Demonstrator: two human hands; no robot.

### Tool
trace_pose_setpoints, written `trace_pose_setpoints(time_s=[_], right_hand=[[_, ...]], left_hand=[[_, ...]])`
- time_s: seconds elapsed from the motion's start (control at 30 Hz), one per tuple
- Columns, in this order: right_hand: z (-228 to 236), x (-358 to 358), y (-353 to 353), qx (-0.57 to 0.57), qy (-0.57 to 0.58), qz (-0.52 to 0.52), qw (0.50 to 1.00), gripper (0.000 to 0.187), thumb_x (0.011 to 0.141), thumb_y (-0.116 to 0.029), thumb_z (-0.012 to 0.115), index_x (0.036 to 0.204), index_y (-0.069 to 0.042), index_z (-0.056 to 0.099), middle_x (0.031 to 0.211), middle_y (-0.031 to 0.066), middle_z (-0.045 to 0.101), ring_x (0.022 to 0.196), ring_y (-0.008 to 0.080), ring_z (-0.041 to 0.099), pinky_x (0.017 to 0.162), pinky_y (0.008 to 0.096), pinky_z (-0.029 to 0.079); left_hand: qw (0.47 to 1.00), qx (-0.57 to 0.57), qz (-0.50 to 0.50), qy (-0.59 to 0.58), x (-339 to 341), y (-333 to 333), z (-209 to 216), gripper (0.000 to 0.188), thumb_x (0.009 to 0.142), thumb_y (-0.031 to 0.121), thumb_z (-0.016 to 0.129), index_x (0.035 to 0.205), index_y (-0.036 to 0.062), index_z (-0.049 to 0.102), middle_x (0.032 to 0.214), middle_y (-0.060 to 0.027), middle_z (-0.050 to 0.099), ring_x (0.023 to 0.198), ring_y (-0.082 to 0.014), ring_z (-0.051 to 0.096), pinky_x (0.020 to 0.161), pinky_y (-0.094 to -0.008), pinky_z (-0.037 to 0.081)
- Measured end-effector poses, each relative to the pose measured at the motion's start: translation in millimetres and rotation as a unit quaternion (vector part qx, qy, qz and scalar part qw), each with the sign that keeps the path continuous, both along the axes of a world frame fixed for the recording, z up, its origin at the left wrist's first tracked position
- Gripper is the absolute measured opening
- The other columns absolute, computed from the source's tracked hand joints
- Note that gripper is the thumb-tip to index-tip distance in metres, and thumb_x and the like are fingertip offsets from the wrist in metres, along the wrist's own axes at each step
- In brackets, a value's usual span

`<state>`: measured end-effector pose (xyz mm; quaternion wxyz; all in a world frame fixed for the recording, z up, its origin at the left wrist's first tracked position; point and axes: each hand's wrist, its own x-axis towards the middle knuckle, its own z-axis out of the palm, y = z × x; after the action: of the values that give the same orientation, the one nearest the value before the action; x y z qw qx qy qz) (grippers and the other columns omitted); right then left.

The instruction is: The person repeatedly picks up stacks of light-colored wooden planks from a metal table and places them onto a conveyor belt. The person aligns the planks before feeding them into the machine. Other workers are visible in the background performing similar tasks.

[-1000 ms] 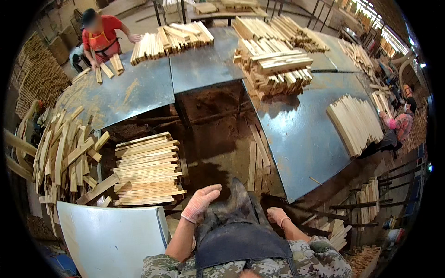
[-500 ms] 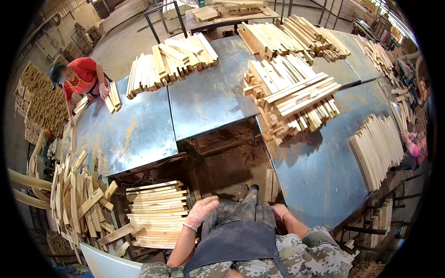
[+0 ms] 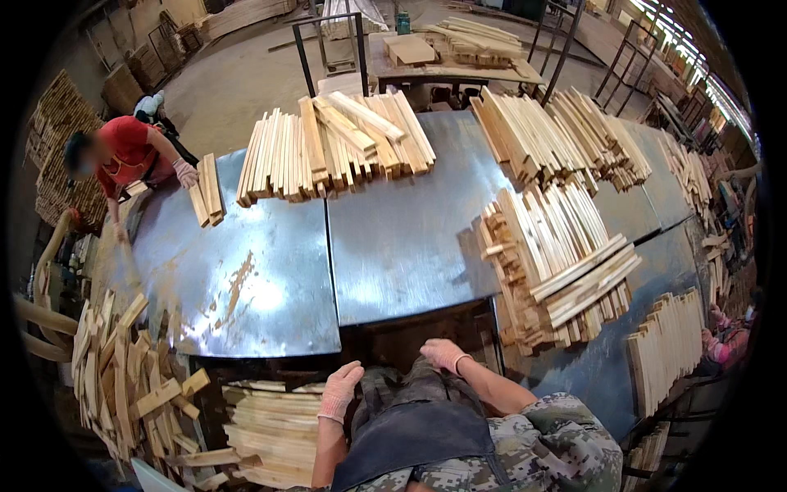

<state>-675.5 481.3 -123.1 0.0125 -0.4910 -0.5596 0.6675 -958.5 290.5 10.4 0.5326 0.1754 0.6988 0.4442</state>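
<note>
My left hand (image 3: pixel 340 392), in a pale pink work glove, hangs in front of my dark apron with its fingers loosely stretched and nothing in it. Below and left of it lies a stack of wood strips (image 3: pixel 270 430). My right hand (image 3: pixel 445 355), gloved alike, is held over my thigh near the table's gap, fingers loosely bent and no object showing in them. Closest beyond both hands is the edge of the metal-topped table (image 3: pixel 410 275). On the table's right part stands a crosswise pile of wood strips (image 3: pixel 566 254).
A row of wood strips (image 3: pixel 287 156) lies at the far edge, with another pile (image 3: pixel 541 139) further right. Jumbled offcuts (image 3: pixel 135 385) heap up at left. A co-worker in red (image 3: pixel 131 152) stands far left beside strips (image 3: pixel 208 193). More strips (image 3: pixel 668 348) line the right.
My view has shifted, and the table now sits lower and nearer. My right hand has come up and inward from my side to the front of my thigh. The left stays near my apron.
</note>
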Motion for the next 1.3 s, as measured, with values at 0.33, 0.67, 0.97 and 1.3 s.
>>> trace_pose_setpoints(time_s=[0.33,0.67,0.97,1.3], right_hand=[[47,-96,160,-0.052,-0.045,0.062,0.996,0.065,0.100,-0.034,0.071,0.151,0.003,0.055,0.130,0.0114,0.069,0.110,0.0215,0.066,0.095,0.0356,0.054],[98,-224,445,0.287,-0.089,-0.006,0.954,0.067,0.096,-0.040,0.065,0.147,0.001,0.054,0.137,0.0276,0.065,0.127,0.0436,0.062,0.109,0.0482,0.047],[81,-304,638,0.520,-0.186,0.006,0.833,0.084,0.090,-0.040,0.073,0.159,-0.005,0.039,0.155,0.0206,0.052,0.146,0.0406,0.046,0.121,0.0519,0.038],[85,-353,702,0.483,-0.301,0.116,0.814,0.083,0.091,-0.039,0.072,0.161,-0.008,0.041,0.142,0.0167,0.058,0.131,0.0345,0.057,0.116,0.0477,0.042]], left_hand=[[0.995,-0.008,-0.059,0.074,-134,180,-10,0.063,0.093,0.035,0.074,0.140,-0.0060,0.066,0.137,-0.0188,0.071,0.127,-0.0262,0.065,0.110,-0.0363,0.047],[0.935,-0.056,-0.033,0.349,-237,445,-17,0.100,0.090,0.037,0.077,0.166,-0.0022,0.027,0.157,-0.0294,0.053,0.144,-0.0382,0.055,0.118,-0.0438,0.044],[0.829,-0.208,-0.043,0.517,-319,640,-45,0.121,0.075,0.046,0.086,0.170,0.0112,0.018,0.157,-0.0242,0.048,0.134,-0.0416,0.059,0.112,-0.0466,0.050],[0.972,-0.002,0.032,0.231,-374,647,-67,0.097,0.080,0.016,0.085,0.162,0.0010,0.038,0.146,-0.0199,0.060,0.125,-0.0302,0.066,0.104,-0.0401,0.055]])
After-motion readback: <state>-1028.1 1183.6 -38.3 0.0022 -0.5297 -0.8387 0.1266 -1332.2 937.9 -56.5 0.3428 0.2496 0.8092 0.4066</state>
